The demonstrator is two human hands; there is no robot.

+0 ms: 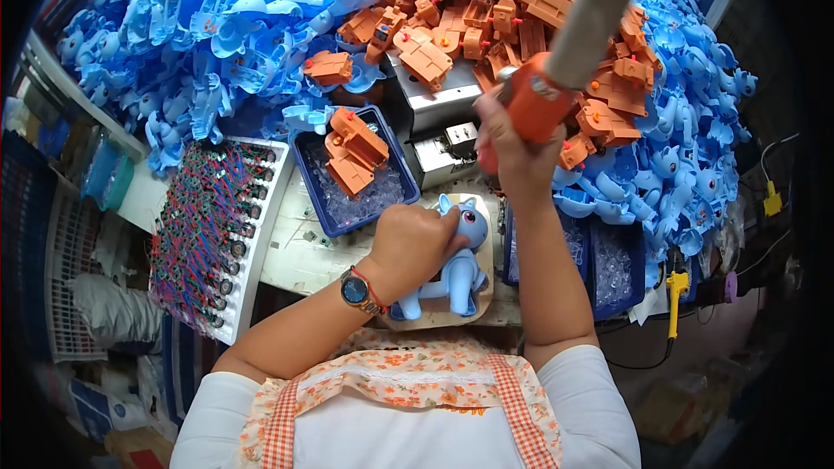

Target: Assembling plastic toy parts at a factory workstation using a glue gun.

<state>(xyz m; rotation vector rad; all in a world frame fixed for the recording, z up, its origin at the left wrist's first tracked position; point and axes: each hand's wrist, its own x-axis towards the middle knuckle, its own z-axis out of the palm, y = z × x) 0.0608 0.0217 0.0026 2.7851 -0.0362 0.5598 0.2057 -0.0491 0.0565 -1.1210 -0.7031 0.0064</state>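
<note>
A light blue toy pony (460,265) with a pink eye lies on a pale board (417,321) in front of me. My left hand (413,241) is closed on the pony's upper body, by its head and back; the fingertips are partly hidden. Raised above and to the right, my right hand (521,143) is wrapped round the orange grip of a tool with a thick pale shaft (599,17). That shaft runs up out of the picture, so the tool's far end is hidden.
Blue toy shells (217,35) heap up at left, with more (673,122) at right. Orange plastic housings (530,0) pile between them. A blue bin (304,174) holds clear small parts and housings. Wired circuit boards fill a white tray (248,287). Metal boxes (434,95) stand behind the board.
</note>
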